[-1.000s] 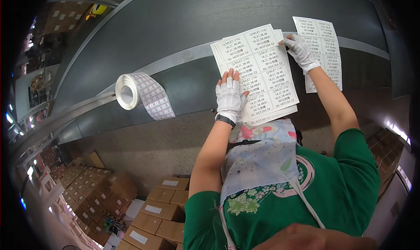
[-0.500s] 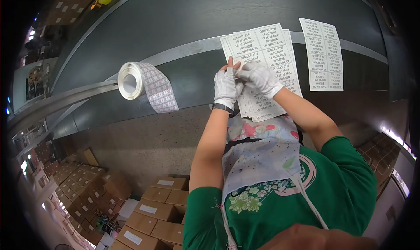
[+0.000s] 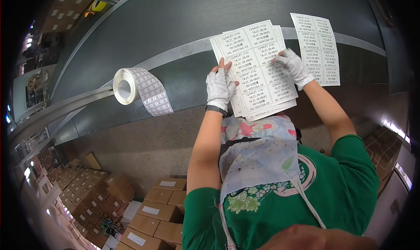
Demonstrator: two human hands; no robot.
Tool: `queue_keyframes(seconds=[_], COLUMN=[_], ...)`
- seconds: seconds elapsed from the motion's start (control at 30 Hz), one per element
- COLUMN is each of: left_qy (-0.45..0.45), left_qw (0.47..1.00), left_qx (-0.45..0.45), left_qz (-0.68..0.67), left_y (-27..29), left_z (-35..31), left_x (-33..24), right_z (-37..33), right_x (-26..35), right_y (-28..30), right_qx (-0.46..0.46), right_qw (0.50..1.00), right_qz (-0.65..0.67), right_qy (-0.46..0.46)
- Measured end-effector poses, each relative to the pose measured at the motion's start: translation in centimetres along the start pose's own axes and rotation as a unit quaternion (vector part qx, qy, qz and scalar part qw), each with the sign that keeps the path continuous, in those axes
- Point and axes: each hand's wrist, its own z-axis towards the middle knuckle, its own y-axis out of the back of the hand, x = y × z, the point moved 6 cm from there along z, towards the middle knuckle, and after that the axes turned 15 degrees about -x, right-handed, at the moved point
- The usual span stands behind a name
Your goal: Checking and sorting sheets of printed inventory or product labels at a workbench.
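1. Steadying the sheets (image 3: pixel 251 72), as it appears, the left hand (image 3: pixel 220 86) lies along their left edge, its fingers spread and its thumb apart on the top sheet. Whether any finger grips beneath the edge, I cannot tell.

2. The right hand (image 3: pixel 280 61) hovers at or touches the right side of the same pile, its fingers curled in and its thumb side toward the printed face. Whether it pinches anything, I cannot tell. Both hands wear white gloves with some bare fingertips.

3. The sheets lie in a slightly fanned pile on the counter (image 3: pixel 188 81), before the person's middle. Their far end crosses the metal strip (image 3: pixel 188 52); their near end reaches close to the apron (image 3: pixel 262 162).

4. To the right, apart from the pile, lies the lone sheet (image 3: pixel 317 53), printed in the same two columns. Well to the left stands the roll (image 3: pixel 135 89), its tail (image 3: pixel 155 94) of small labels lying unrolled toward the pile.

5. The step in hand looks like handling the top of the pile: one hand bracing, the other working at the printed face.

6. A next move at that face would call for firm, flat bracing on the left and a narrow, light fingertip pinch on the right, lest the fanned layers slide.
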Motion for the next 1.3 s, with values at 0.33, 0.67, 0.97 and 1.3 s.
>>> queue_keyframes(seconds=[0.33,0.67,0.97,1.3], left_qy=[-0.038,-0.079,-0.036,-0.054], left_qw=[0.999,0.996,0.999,0.997], left_qx=[-0.011,-0.002,0.022,0.035], left_qz=[0.020,0.041,0.003,0.031], left_y=[0.1,-0.1,0.1,-0.2], left_z=[0.3,-3.9,-4.1,-3.5], left_x=[0.3,-1.2,-0.9,-1.4], right_z=[-0.7,-1.7,-3.9,-8.6], right_x=[0.0,14.0,7.5,-2.6], right_y=[3.3,-8.2,-3.7,6.4], right_qx=[-0.007,0.064,0.078,-0.009], right_qw=[0.995,0.986,0.996,0.991], right_qz=[-0.046,0.149,0.053,-0.051], right_qy=[-0.091,0.048,0.005,-0.119])
